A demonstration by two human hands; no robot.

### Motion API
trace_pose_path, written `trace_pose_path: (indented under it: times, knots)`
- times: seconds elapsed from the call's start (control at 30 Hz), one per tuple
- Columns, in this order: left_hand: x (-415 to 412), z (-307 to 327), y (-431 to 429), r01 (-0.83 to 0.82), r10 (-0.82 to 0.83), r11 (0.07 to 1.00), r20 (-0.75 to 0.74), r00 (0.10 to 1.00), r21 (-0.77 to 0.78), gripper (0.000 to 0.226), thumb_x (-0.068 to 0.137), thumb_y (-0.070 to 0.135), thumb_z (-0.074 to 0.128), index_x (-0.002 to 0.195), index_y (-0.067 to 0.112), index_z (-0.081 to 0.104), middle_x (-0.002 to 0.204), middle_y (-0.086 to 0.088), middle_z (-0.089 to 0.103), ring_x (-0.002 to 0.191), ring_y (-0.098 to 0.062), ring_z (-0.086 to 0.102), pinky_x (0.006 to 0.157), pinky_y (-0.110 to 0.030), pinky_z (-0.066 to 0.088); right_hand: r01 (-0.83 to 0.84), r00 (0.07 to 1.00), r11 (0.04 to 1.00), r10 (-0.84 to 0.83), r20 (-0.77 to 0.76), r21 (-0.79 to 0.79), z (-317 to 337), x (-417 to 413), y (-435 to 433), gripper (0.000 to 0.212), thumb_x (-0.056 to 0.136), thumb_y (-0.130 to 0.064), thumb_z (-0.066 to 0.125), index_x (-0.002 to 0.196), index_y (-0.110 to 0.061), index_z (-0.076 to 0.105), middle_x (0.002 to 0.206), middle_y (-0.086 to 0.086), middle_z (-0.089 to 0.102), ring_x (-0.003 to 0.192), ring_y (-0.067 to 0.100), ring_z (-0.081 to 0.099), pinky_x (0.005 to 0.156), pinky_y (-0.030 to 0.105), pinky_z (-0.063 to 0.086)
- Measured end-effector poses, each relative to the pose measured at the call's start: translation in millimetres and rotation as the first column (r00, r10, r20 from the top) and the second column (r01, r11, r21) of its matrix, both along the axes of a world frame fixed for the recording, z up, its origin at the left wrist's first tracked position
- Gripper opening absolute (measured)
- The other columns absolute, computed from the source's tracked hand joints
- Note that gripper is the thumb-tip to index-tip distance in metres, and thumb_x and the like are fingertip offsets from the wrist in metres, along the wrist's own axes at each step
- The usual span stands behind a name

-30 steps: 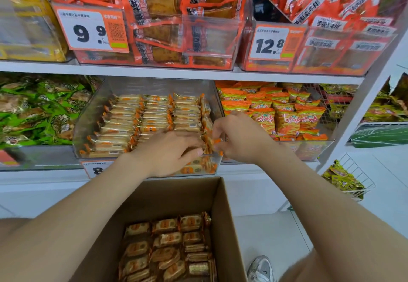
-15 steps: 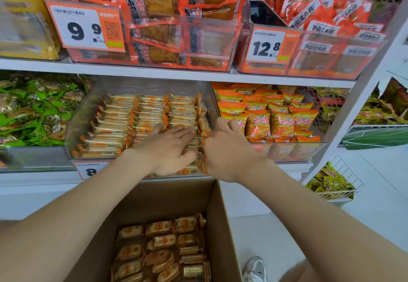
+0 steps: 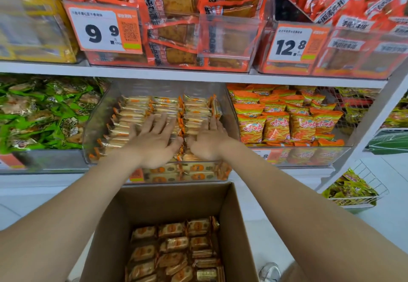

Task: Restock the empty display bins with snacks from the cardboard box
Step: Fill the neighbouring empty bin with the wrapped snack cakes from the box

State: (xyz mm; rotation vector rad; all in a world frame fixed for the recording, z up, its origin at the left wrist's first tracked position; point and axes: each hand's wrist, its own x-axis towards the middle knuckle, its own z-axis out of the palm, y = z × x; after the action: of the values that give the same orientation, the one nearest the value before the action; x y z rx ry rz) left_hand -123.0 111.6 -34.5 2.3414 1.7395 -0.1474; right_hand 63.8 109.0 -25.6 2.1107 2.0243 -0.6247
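Bright, even shop light; soft motion blur throughout (wide-angle bowing toward the edges)

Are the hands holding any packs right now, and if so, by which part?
Nothing is held. The left hand and right hand lie flat, fingers straight, on top of the snack packs in the clear bin.

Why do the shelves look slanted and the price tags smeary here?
Head view: the wide-angle lens slants the white shelf edge and stretches the forearms; the 9.9 price tag and top-shelf packets look softly blurred, perhaps from head motion; pale glare hazes the left wall of the clear bin; light is even, with little shadow beneath the left hand or right hand.
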Motion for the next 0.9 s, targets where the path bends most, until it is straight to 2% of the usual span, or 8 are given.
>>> trace_pose_path:
  times: [0.13, 0.2, 0.3, 0.47, 0.6, 0.67, 0.8, 0.9]
  knots:
    - [11, 2, -11, 0.009, -0.011, 0.996, -0.022, 1.000, -0.087, 0.075, 0.101, 0.073, 0.006, 0.162, 0.040, -0.023, 0.167, 0.009, -0.036, 0.158, -0.027, -0.028, 0.123, -0.066, -0.013, 0.068, 0.997, 0.964, -0.076, 0.022, 0.255, 11, -2, 5, 0.063, 0.104, -0.044, 0.039, 0.145, 0.004, 0.048, 0.149, 0.029, 0.048, 0.138, 0.046, 0.047, 0.110, 0.050, 0.046]
    - [14, 8, -12, 0.015, -0.017, 0.995, -0.018, 1.000, -0.094, 0.075, 0.104, 0.070, 0.012, 0.165, 0.037, -0.015, 0.171, 0.008, -0.028, 0.160, -0.028, -0.020, 0.125, -0.066, -0.008, 0.085, 0.991, 0.904, -0.122, 0.063, 0.418, 10, -4, 10, 0.067, 0.104, -0.040, 0.041, 0.151, 0.008, 0.037, 0.157, 0.032, 0.037, 0.145, 0.048, 0.037, 0.115, 0.052, 0.040]
    - [9, 17, -5, 0.022, -0.026, 0.998, 0.061, 0.998, 0.066, 0.067, 0.107, 0.061, 0.022, 0.167, 0.032, 0.011, 0.176, 0.001, 0.001, 0.161, -0.030, -0.001, 0.125, -0.062, 0.008, 0.120, 0.991, 0.933, -0.131, 0.010, 0.339, -1, -6, 24, 0.080, 0.108, -0.047, 0.027, 0.163, 0.004, 0.001, 0.171, 0.026, -0.006, 0.159, 0.042, -0.004, 0.129, 0.051, 0.010]
    - [-10, 6, 14, -0.101, 0.101, 0.995, 0.022, 0.995, -0.009, 0.081, 0.101, 0.076, 0.012, 0.166, 0.035, -0.013, 0.172, 0.004, -0.028, 0.158, -0.032, -0.026, 0.127, -0.060, -0.011, 0.101, 0.995, 0.970, -0.101, -0.010, 0.221, -7, -3, 30, 0.083, 0.107, -0.055, 0.018, 0.164, 0.001, 0.000, 0.173, 0.022, -0.009, 0.161, 0.033, -0.010, 0.130, 0.049, 0.005]
    - [-10, 2, 20, -0.112, 0.114, 0.989, 0.017, 0.993, -0.091, 0.085, 0.098, 0.080, 0.010, 0.166, 0.034, -0.015, 0.171, 0.004, -0.029, 0.157, -0.031, -0.029, 0.127, -0.058, -0.013, 0.098, 0.995, 0.961, -0.090, -0.041, 0.258, -5, -1, 22, 0.085, 0.107, -0.058, 0.021, 0.165, 0.000, -0.001, 0.173, 0.021, -0.011, 0.161, 0.033, -0.010, 0.131, 0.048, 0.002]
    - [-10, 4, 20, -0.108, 0.111, 0.990, 0.037, 0.993, -0.085, 0.085, 0.099, 0.079, 0.014, 0.166, 0.034, -0.012, 0.172, 0.004, -0.027, 0.157, -0.031, -0.028, 0.127, -0.058, -0.013, 0.076, 0.997, 0.931, -0.059, -0.058, 0.358, 1, -7, 9, 0.080, 0.109, -0.052, 0.026, 0.164, 0.002, 0.005, 0.173, 0.023, -0.004, 0.161, 0.036, -0.003, 0.130, 0.050, 0.006]
    - [-8, 15, 5, -0.077, 0.077, 0.997, 0.116, 0.990, -0.005, 0.077, 0.106, 0.067, 0.027, 0.169, 0.030, 0.004, 0.175, -0.002, -0.018, 0.160, -0.037, -0.015, 0.127, -0.059, -0.006, -0.038, 0.990, 0.849, 0.103, -0.095, 0.527, 23, -23, -35, 0.050, 0.103, -0.033, 0.047, 0.146, -0.007, 0.047, 0.145, 0.020, 0.049, 0.137, 0.041, 0.045, 0.106, 0.050, 0.045]
    - [-5, 31, -25, 0.035, -0.072, 0.983, 0.203, 0.977, 0.182, 0.058, 0.108, 0.048, 0.041, 0.162, 0.028, 0.032, 0.170, -0.009, 0.028, 0.158, -0.037, 0.017, 0.127, -0.058, 0.014, -0.079, 0.966, 0.780, 0.214, -0.146, 0.621, 38, -25, -78, 0.028, 0.094, -0.027, 0.053, 0.118, -0.019, 0.065, 0.104, 0.003, 0.067, 0.099, 0.025, 0.065, 0.084, 0.043, 0.058]
